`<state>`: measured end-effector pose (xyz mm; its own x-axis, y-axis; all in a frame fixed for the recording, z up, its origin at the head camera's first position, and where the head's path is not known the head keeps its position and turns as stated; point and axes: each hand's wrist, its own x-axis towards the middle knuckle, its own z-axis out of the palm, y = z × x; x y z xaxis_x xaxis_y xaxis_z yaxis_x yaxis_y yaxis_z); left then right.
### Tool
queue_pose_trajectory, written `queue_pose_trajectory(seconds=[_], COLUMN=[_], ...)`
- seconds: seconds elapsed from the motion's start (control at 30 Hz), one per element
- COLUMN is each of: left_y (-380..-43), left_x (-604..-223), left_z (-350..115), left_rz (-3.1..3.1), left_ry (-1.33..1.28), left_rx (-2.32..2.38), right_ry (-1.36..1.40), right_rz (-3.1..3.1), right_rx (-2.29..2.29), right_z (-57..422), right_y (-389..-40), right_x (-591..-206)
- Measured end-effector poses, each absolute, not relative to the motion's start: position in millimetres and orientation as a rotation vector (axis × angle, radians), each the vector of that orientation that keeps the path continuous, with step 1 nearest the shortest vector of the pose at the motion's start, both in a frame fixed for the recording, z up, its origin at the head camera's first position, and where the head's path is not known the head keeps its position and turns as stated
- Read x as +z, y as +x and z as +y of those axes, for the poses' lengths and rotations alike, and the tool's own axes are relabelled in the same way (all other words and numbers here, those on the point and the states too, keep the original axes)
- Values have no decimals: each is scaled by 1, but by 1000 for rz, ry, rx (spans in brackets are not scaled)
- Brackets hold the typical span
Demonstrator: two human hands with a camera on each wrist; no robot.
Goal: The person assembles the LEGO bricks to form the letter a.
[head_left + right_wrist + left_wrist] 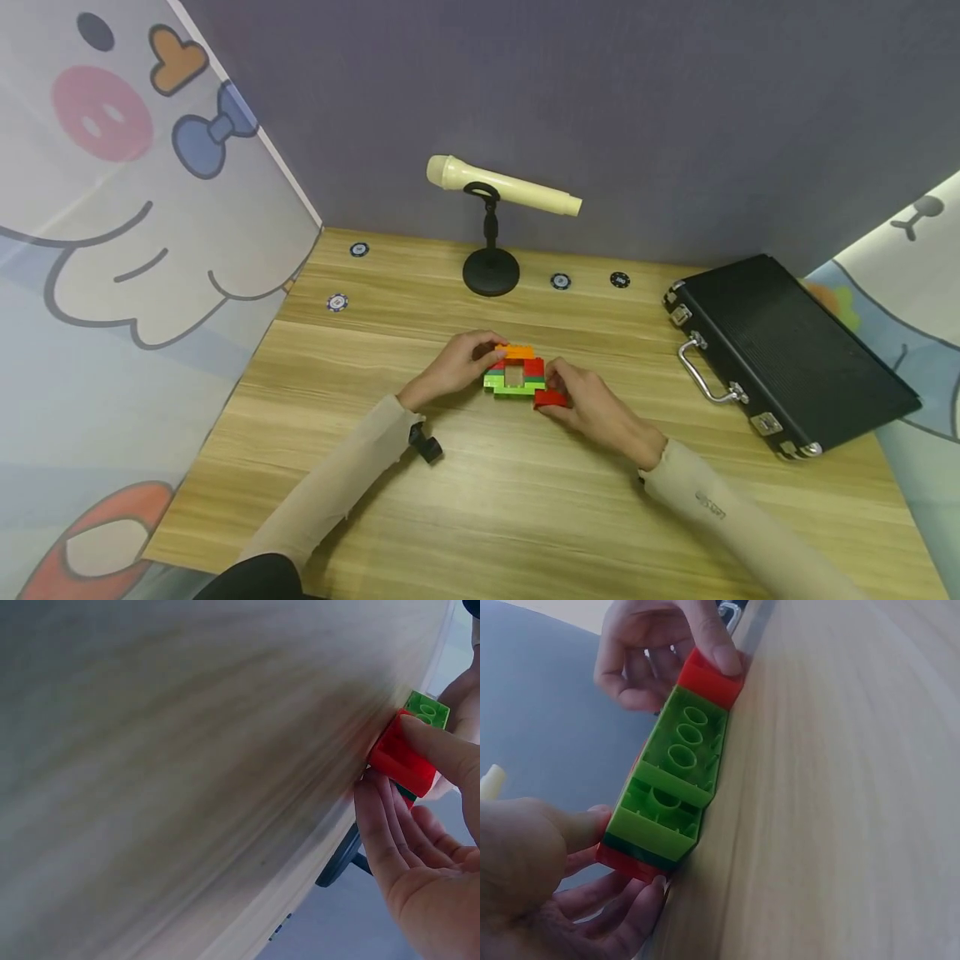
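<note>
A small frame built of green, red and orange bricks (515,375) lies flat on the wooden table (480,517), with a square gap in its middle. My left hand (459,365) grips its left side, thumb and fingers (622,900) pinching the red and green end (660,825). My right hand (588,402) holds a red brick (551,398) at the frame's lower right corner. In the right wrist view my thumb and fingers (382,840) pinch that red brick (401,759), with a green brick (427,711) behind it.
A cream microphone (502,187) on a black stand (491,271) sits at the back. A shut black case (780,350) lies to the right. Several poker chips (337,302) dot the far table. Cartoon-printed screens flank both sides.
</note>
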<state>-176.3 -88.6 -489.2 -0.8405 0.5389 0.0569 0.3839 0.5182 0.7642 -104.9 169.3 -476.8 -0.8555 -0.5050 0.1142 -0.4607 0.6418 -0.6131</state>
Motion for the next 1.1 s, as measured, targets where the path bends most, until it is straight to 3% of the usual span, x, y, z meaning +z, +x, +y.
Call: queue_pose_trajectory(seconds=[1.1], left_y=[-164], left_x=[-490], left_z=[-96], left_rz=[2588], left_ry=[985], left_rx=[1028], right_ry=[-1095], right_rz=[2756], right_rx=[-805], right_z=[178], right_y=[-141], right_x=[-474])
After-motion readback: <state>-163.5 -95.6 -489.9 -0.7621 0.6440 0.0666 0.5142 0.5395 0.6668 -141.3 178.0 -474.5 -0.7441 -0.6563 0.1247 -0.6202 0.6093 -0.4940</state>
